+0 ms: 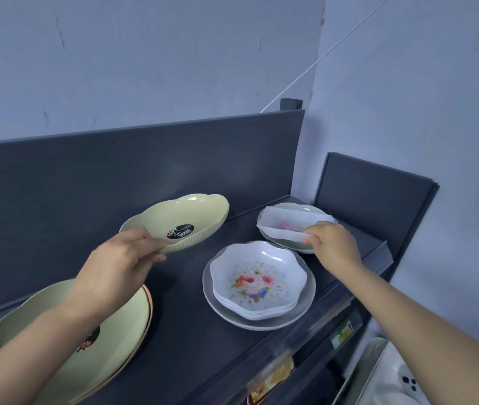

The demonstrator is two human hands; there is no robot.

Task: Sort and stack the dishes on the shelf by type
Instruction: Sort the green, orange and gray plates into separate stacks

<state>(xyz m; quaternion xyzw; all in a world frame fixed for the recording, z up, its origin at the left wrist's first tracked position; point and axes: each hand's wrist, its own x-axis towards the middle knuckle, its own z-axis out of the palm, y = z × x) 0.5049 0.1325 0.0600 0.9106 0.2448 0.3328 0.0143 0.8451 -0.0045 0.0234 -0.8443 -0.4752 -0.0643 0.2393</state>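
Note:
My left hand [121, 258] grips the near rim of a pale green scalloped bowl [185, 217] with a black sticker and holds it tilted above the dark shelf [174, 331]. My right hand [332, 244] pinches the rim of a white floral bowl [288, 225], tilted over a grey plate [296, 248] at the back right. In the middle, two stacked white floral bowls [257, 280] sit on another grey plate [305, 305]. At the front left lies a large green scalloped plate [115, 325] on an orange-rimmed plate [150, 299], partly hidden by my left arm.
A dark back panel [115, 171] runs behind the shelf, and a dark side panel [372, 194] stands at its right end. Price labels [340, 334] line the front edge. A lower shelf with a tray [361, 372] shows at the bottom right.

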